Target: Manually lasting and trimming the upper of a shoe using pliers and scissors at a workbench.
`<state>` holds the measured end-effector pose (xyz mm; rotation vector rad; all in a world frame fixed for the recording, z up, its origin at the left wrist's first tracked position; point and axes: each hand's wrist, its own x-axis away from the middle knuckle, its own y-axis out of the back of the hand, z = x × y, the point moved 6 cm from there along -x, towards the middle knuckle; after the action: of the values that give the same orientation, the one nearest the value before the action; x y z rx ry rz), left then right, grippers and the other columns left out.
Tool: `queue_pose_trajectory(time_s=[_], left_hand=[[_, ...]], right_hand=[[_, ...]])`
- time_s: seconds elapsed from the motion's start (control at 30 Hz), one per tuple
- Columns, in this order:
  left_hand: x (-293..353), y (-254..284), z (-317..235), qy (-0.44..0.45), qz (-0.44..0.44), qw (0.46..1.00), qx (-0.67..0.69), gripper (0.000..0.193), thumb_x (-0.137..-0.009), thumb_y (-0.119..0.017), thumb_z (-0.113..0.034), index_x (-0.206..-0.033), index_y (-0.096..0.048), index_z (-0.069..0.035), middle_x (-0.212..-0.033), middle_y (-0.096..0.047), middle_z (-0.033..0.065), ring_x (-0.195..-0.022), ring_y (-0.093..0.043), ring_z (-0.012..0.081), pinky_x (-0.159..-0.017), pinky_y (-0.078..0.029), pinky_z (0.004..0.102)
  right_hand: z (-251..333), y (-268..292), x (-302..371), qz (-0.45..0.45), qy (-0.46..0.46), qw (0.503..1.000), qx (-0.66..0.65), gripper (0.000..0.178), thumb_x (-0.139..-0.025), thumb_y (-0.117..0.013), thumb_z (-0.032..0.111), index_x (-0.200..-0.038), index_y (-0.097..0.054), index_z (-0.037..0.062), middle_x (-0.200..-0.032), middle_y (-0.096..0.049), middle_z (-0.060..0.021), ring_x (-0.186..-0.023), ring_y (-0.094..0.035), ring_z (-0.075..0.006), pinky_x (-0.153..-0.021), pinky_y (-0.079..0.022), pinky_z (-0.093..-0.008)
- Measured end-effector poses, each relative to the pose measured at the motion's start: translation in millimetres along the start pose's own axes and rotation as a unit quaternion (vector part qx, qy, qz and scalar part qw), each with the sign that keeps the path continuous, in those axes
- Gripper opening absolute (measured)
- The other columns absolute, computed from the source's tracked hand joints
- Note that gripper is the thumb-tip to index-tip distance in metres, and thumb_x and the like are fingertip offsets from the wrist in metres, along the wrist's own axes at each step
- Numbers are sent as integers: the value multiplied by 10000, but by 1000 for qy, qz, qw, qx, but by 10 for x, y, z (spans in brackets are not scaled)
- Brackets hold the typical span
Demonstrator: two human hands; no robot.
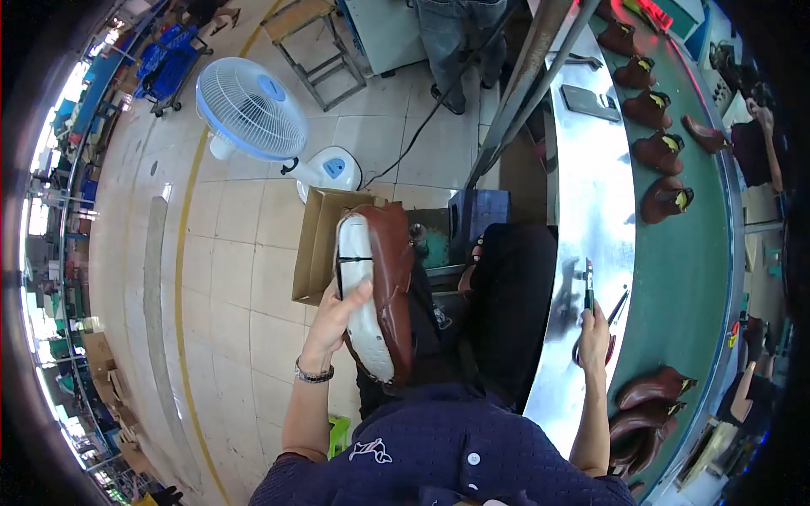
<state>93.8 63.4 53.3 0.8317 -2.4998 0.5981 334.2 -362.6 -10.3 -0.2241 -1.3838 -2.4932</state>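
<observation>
My left hand (337,319) grips a brown leather shoe (393,291) above my lap. Its pale, unsoled bottom faces left, with a dark band across it, and my thumb presses on that surface. Over the steel bench on the right, my right hand (595,339) is closed around a slim tool (589,287) with a dark handle and a silvery end; its exact kind is unclear. Beside those fingers lies another dark, pointed tool (619,305), partly hidden by the hand.
A phone (591,103) lies on the steel bench (595,194). Several brown shoes (666,200) stand on the green conveyor belt (675,287) alongside. Left of my knees are an opened cardboard box (314,244) and a white-blue fan (253,110). Another person's legs (460,42) show ahead.
</observation>
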Motion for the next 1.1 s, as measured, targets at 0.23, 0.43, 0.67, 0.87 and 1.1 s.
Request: queue_pose_trajectory(time_s=[0.23,0.43,0.67,0.87,1.1], left_hand=[[-252,-401,74,-19,46,992,-117,736,-852,-733,-396,-1385,-422,2,-1233,-601,120,-1083,-584,175,-916,-472,315],[-502,-444,170,-39,39,966,-254,847,-869,-636,-535,-1454,-323,-8,-1237,-602,221,-1122,-609,315,-973,-448,353],[-719,-406,-275,-199,13,972,-122,544,-985,-542,-233,-1426,-382,44,-1472,-408,202,-1375,-378,271,-1138,-260,339],[-787,-534,-180,-265,-85,941,-190,367,-928,-579,-160,-1265,-584,-14,-1216,-631,201,-1113,-626,301,-921,-483,328],[-806,-539,-216,-293,-115,928,-197,313,-915,-603,-123,-1209,-633,-20,-1151,-674,162,-1051,-660,269,-880,-503,309]], right_hand=[[1455,-36,369,190,17,891,-411,252,-965,-545,166,-1177,-512,33,-832,-618,-61,-786,-574,-135,-800,-436,-283],[2574,-257,554,443,75,843,-298,593,-1000,-468,125,-1512,-177,54,-966,-671,-93,-870,-627,-167,-790,-471,-301],[3118,-615,395,561,-3,777,-286,634,-1010,-485,187,-1524,-139,54,-1159,-648,-113,-1049,-629,-200,-925,-456,-345],[3178,-657,289,560,-60,799,-208,557,-1006,-482,128,-1487,-208,63,-886,-569,-68,-820,-614,-157,-751,-554,-335],[3107,-712,290,467,180,862,-76,577,-993,-473,75,-1494,-188,47,-782,-590,-85,-642,-611,-161,-619,-527,-317]])
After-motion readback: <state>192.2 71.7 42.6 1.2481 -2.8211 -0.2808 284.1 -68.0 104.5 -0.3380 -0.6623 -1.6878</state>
